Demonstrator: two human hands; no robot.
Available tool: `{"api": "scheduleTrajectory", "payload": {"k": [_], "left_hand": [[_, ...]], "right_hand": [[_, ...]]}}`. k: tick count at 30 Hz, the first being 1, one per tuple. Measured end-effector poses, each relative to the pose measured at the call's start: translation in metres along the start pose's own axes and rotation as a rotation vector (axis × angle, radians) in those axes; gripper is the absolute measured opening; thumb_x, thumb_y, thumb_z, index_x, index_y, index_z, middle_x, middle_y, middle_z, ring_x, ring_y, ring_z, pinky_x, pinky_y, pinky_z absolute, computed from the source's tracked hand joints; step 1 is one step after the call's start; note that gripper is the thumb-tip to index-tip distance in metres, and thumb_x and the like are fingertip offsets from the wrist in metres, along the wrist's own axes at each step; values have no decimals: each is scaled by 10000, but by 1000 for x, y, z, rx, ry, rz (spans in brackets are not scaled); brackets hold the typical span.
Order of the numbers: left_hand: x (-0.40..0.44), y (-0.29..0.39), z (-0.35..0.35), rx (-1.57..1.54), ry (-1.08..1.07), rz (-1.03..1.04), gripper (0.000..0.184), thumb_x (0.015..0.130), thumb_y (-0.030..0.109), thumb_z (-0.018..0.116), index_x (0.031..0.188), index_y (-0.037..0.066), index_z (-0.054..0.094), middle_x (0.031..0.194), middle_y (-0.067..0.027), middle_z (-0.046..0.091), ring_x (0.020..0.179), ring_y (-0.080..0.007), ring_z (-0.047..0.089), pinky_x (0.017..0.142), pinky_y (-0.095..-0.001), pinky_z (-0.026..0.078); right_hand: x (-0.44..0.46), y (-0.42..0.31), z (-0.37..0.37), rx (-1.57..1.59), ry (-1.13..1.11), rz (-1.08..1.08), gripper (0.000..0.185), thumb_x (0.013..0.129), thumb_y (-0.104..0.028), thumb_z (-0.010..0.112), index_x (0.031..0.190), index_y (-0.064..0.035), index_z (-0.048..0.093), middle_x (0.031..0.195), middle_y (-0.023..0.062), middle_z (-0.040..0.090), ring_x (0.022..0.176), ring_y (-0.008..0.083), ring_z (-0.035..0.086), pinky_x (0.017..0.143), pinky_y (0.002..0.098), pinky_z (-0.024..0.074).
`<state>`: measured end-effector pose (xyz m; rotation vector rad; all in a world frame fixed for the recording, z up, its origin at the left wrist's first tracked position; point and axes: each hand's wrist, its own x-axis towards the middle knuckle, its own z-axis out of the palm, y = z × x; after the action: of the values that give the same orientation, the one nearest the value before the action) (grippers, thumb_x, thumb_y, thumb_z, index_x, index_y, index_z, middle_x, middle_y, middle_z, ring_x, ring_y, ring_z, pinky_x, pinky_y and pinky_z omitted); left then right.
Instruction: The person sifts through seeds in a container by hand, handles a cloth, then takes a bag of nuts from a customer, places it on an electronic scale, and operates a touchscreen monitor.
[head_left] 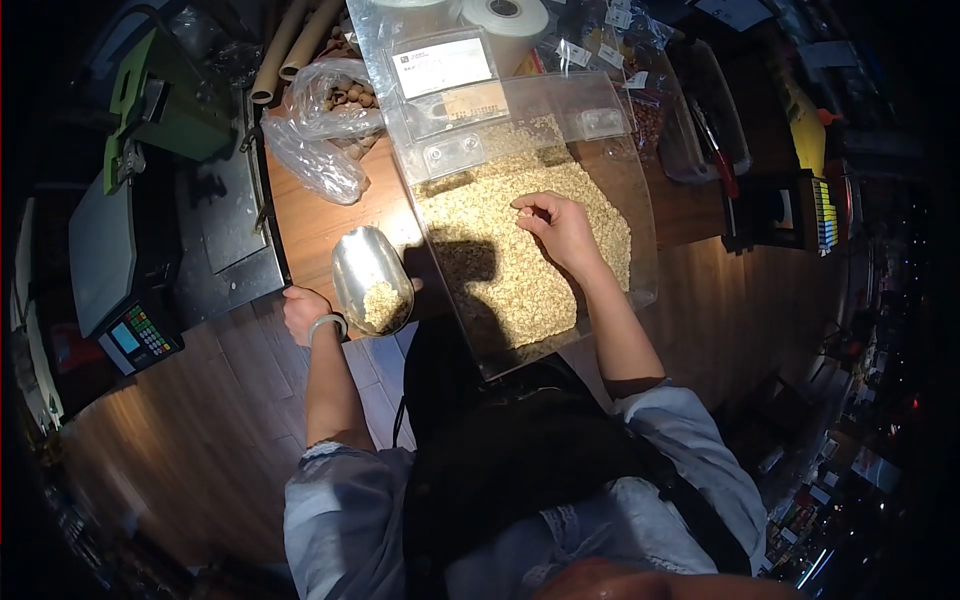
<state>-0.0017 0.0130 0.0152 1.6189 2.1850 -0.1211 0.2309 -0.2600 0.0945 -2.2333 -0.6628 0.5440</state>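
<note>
Above a clear plastic bin (645,240) of pale rolled flakes (520,285), like oats, is my right hand (557,230). Its thumb and fingers are pinched together; whatever is between them is too small to name. My left hand (305,314) is closed at the corner of the wooden table (385,205), its fingers curled at the edge and partly hidden. Just right of it lies a metal scoop (362,260) with a small heap of flakes (383,304) inside. The shadow of my head and body falls across the left part of the bin.
A plastic bag (325,150) of round brown nuts lies behind the scoop. At left stand a digital scale (140,335) and a green machine (165,95). Plastic rolls (505,15) and bagged goods (655,110) sit at the back. Red-handled tongs (722,165) rest at right.
</note>
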Motion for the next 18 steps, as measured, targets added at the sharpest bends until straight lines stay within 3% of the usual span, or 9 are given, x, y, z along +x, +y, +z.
{"api": "scheduleTrajectory", "payload": {"k": [2, 6, 8, 12, 17, 18], "left_hand": [[2, -1, 2, 0, 0, 3, 636, 930, 424, 227, 1041, -25, 664, 1072, -223, 649, 1021, -401, 606, 868, -489, 473], [2, -2, 5, -14, 31, 20, 625, 932, 422, 229, 989, -14, 674, 1029, -236, 653, 985, -423, 607, 851, -506, 476], [1, -1, 5, -10, 34, 21, 624, 933, 420, 229, 988, -14, 674, 1028, -236, 653, 984, -422, 607, 852, -506, 476], [1, -2, 4, -1, 36, 24, 627, 934, 418, 222, 985, -14, 674, 1031, -234, 653, 984, -422, 607, 853, -505, 475], [-2, 0, 2, -2, 37, 22, 631, 936, 414, 215, 990, -17, 673, 1027, -231, 656, 987, -418, 609, 851, -504, 475], [-2, 0, 1, 4, 36, 15, 632, 936, 412, 213, 992, -18, 672, 1028, -230, 657, 989, -416, 610, 851, -503, 476]], "right_hand": [[-2, 1, -1, 111, 48, 44, 220, 761, -28, 722, 978, -34, 684, 791, 53, 643, 722, 142, 609, 654, 278, 487], [-11, 12, -19, 417, -18, 93, 193, 788, -25, 715, 978, -30, 680, 772, 4, 630, 721, 75, 584, 626, 230, 474], [-20, 3, -38, 849, -65, 258, 173, 814, -30, 703, 982, -29, 662, 762, -18, 616, 704, 50, 564, 609, 192, 465], [-29, 21, -59, 1213, -43, 309, 102, 870, -45, 645, 966, -44, 612, 776, -7, 594, 649, 69, 552, 576, 191, 460], [-30, 32, -65, 1107, -81, 263, 111, 895, -44, 607, 1006, -45, 606, 879, 46, 651, 770, 99, 641, 623, 204, 549], [-29, 28, -64, 1159, -88, 305, 151, 921, -82, 572, 1055, -15, 591, 959, 97, 650, 855, 150, 650, 697, 244, 562]]}}
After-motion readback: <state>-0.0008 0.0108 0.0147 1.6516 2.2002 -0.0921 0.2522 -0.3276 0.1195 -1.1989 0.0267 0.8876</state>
